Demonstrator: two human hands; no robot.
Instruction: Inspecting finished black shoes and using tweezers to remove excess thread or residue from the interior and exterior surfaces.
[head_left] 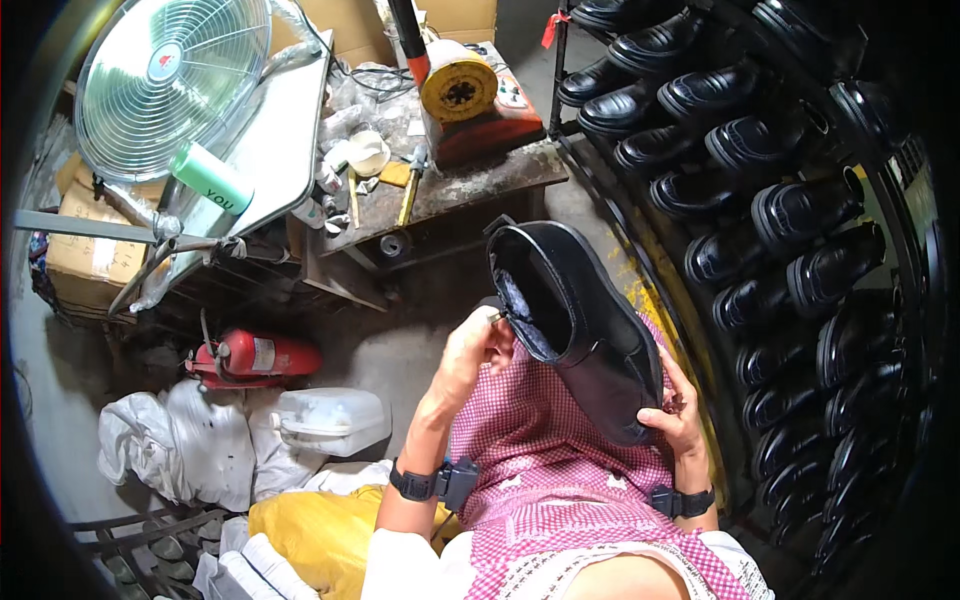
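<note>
A black leather shoe is held up over my lap, its opening turned toward me and its toe pointing down to the right. My right hand grips the toe end from below. My left hand is closed at the rim of the shoe's opening, pinching a small thin object whose kind I cannot make out. A pink checked apron covers my lap beneath the shoe. Both wrists wear black bands.
A rack of several black shoes fills the right side. A cluttered workbench with a red-and-yellow machine stands ahead. A fan, a red fire extinguisher, a white jug and bags lie at left.
</note>
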